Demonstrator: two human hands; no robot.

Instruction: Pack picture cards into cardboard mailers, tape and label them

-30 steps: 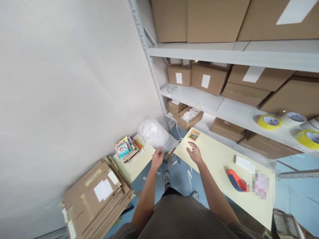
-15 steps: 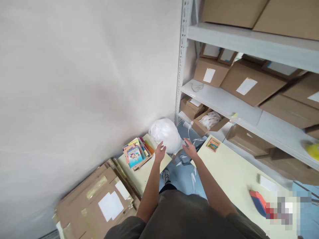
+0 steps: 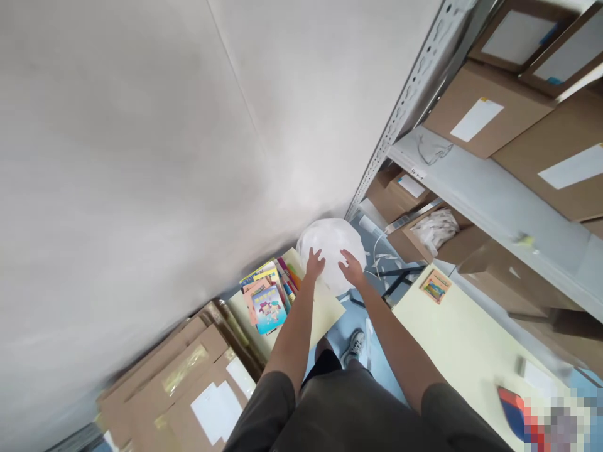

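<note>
A big rounded white plastic bag (image 3: 332, 235) stands on the floor in the corner by the wall. Over its left part is my left hand (image 3: 315, 263), fingers spread. My right hand (image 3: 351, 268) reaches over its right part, fingers apart too. Neither hand grips anything, and I cannot tell whether the fingertips touch the bag. Left of my left hand, a pile of colourful books (image 3: 268, 301) lies on a cream table (image 3: 330, 312).
Flattened cardboard boxes (image 3: 160, 389) lean at the lower left. On the right, a second cream table (image 3: 464, 339) bears a small framed picture (image 3: 436, 286). Behind it, a metal shelf (image 3: 471, 172) holds cardboard boxes (image 3: 490, 119). Paper scraps and a white cable (image 3: 375, 251) lie near the bag.
I have stepped towards the corner, and both hands have come over the white bag. The view has turned, so the shelf now stands more tilted and closer.
</note>
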